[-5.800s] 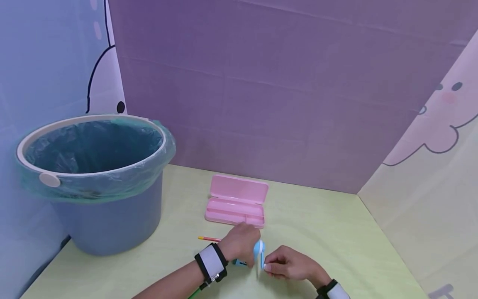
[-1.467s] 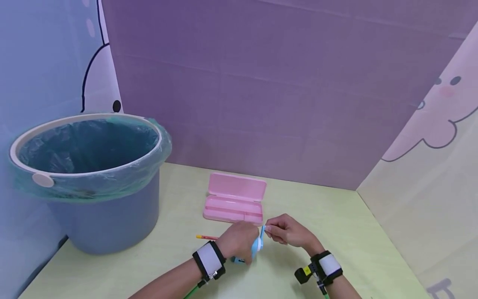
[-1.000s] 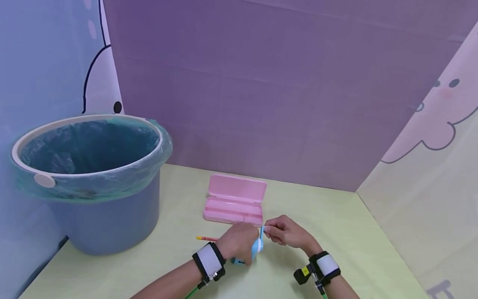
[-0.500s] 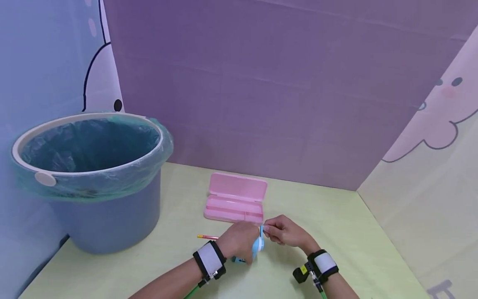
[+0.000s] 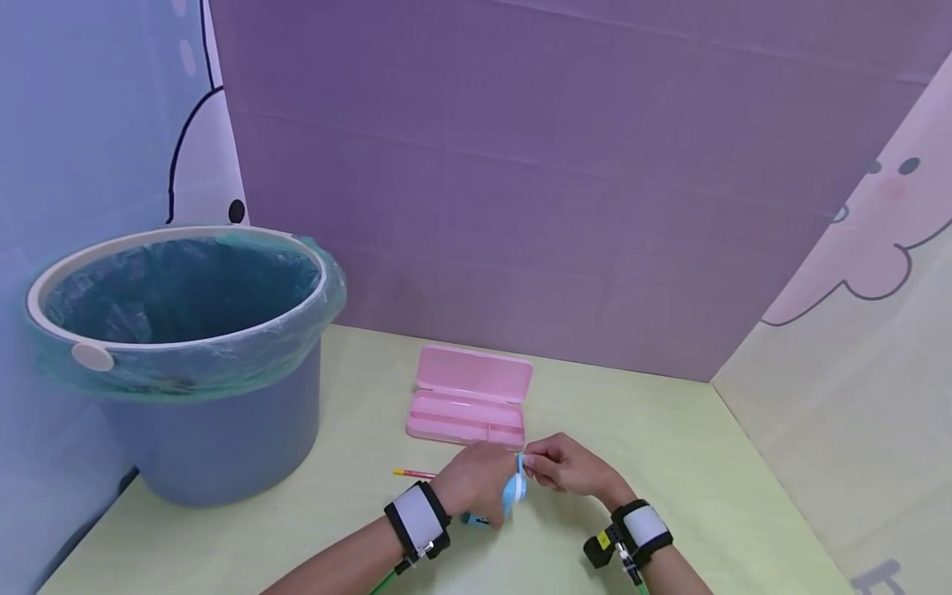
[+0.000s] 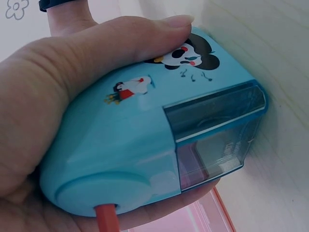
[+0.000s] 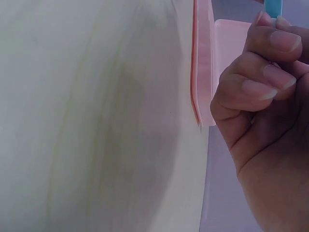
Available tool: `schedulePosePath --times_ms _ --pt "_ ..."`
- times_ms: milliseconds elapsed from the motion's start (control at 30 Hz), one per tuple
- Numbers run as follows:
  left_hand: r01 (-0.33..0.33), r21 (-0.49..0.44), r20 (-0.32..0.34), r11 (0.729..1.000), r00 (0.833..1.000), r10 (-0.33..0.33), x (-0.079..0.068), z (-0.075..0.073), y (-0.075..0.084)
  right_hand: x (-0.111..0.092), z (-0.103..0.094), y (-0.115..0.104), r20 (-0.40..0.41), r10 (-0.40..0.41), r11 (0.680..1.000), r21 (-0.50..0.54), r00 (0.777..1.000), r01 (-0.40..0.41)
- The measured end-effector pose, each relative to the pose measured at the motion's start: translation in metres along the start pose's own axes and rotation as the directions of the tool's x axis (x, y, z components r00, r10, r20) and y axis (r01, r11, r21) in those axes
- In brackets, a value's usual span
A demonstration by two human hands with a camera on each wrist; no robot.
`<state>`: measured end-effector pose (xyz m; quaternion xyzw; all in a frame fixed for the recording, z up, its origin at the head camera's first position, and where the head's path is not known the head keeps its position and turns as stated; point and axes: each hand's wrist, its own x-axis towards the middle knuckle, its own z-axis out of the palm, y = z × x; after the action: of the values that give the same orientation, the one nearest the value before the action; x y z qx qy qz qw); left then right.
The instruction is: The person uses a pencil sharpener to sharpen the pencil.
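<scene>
My left hand (image 5: 472, 479) grips a light blue crank pencil sharpener (image 6: 130, 130) decorated with cartoon figures, its thumb lying along the printed side. A clear bluish shavings drawer (image 6: 217, 140) shows in the left wrist view. From the sharpener's hole sticks a red pencil (image 6: 107, 218); its yellow end (image 5: 399, 472) points left in the head view. My right hand (image 5: 573, 468) pinches the knob end of the blue crank arm (image 5: 520, 463), which stands upward there. The other right fingers are curled in, and the crank top (image 7: 273, 7) shows above them.
An open pink pencil case (image 5: 474, 373) lies on the pale yellow table (image 5: 669, 463) just beyond the hands. A large blue bucket (image 5: 223, 446) with a green plastic liner stands at the left. A purple wall backs the table.
Since the oldest frame, my right hand has swung up and away, turning the crank from hanging down to pointing up. Lately it has shifted slightly left. The left hand holds nearly still.
</scene>
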<state>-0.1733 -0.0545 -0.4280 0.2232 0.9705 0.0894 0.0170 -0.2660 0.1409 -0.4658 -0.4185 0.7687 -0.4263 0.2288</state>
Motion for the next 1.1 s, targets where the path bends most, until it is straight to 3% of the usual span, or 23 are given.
schedulePosePath --times_ms 300,1100 --pt "0.015 -0.019 0.024 1.0 1.0 -0.015 -0.001 -0.002 0.0 0.001 0.001 0.003 0.006 0.008 1.0 -0.011 1.0 -0.008" --pt "-0.009 0.047 0.014 0.999 1.0 0.008 0.002 0.001 0.001 -0.002 0.008 0.012 0.037 0.024 0.995 -0.101 0.999 -0.02"
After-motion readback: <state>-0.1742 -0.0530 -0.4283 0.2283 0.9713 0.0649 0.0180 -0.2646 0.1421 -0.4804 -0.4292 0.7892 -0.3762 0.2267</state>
